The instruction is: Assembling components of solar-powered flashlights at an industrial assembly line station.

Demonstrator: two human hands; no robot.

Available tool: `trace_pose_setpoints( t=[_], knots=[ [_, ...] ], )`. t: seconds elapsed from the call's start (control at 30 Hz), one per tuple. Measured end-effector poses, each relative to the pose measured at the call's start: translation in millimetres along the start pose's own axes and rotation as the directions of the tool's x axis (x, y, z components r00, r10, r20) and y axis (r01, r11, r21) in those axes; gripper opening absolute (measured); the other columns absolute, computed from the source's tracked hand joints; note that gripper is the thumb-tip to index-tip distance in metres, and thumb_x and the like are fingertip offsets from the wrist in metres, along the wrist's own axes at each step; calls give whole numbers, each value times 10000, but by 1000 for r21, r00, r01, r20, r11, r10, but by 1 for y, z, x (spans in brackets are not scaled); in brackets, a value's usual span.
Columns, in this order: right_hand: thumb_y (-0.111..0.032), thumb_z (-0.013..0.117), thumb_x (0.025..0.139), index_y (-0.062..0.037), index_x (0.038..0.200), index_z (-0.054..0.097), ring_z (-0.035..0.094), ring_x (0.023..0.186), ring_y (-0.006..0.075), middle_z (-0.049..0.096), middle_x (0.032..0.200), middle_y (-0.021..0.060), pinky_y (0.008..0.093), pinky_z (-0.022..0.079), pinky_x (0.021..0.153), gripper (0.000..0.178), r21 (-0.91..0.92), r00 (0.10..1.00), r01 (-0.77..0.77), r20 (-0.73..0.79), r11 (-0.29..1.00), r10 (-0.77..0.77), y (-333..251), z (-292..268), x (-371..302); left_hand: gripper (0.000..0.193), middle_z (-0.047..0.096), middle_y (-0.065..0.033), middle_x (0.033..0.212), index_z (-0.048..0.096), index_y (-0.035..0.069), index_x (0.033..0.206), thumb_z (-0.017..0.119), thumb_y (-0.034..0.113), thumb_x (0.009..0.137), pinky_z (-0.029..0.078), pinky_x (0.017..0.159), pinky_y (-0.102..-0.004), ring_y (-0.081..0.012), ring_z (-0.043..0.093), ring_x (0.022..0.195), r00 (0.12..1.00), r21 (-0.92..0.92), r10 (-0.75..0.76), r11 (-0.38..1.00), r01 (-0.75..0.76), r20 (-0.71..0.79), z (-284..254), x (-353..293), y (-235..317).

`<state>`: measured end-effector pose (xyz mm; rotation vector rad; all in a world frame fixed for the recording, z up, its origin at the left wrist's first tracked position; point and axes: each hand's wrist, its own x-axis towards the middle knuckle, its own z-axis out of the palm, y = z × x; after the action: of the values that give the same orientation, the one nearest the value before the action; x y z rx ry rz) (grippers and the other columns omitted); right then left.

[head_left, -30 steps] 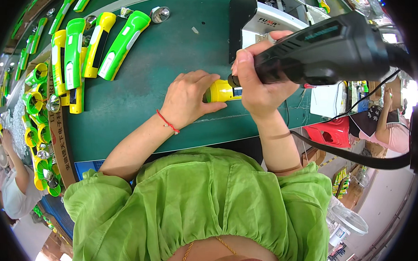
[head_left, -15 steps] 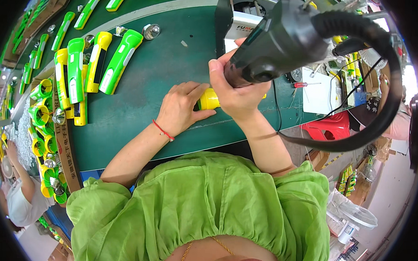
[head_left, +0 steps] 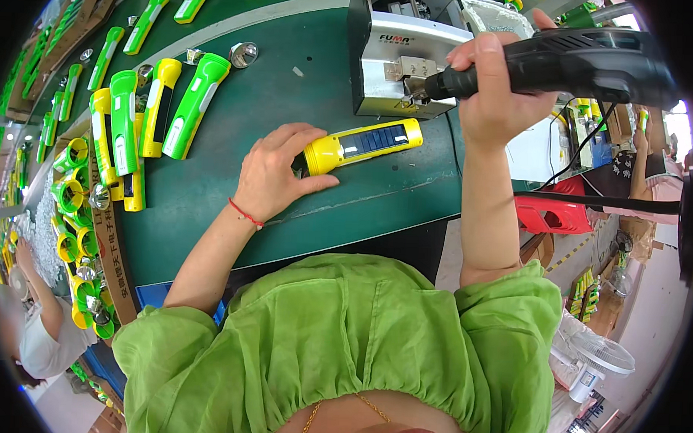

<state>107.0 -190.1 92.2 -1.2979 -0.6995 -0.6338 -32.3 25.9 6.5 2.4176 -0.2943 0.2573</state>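
One yellow flashlight [head_left: 364, 147] lies on the green workbench [head_left: 209, 212] in the head view, its dark solar panel [head_left: 383, 138] facing up. The left hand [head_left: 270, 174] is clasped around its head end, thumb opposite fingers. Well apart from it, the right hand [head_left: 499, 96] grips a black power screwdriver [head_left: 588, 68], tip at the front of a silver-and-black screw feeder [head_left: 429, 47]. Green-and-yellow flashlights [head_left: 195, 107] lie to the left, near a shiny reflector cup [head_left: 244, 55].

On the table [head_left: 186, 211], one flashlight [head_left: 364, 146] lies before the machine [head_left: 402, 54], with more flashlights [head_left: 198, 104] to its left
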Motion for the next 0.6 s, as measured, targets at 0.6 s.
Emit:
trace_pose_setpoints(
  t=[0.6],
  knots=[
    [15, 573, 857, 24, 1378, 229, 550, 564, 177, 558, 706, 113, 357, 521, 590, 624, 153, 964, -246, 145, 957, 224, -39, 33, -58, 545, 649, -86, 1106, 647, 84, 1171, 844, 191, 673, 552, 763, -358, -288, 655, 930, 1000, -32, -11, 999, 10, -29, 16, 8, -1]
  ],
)
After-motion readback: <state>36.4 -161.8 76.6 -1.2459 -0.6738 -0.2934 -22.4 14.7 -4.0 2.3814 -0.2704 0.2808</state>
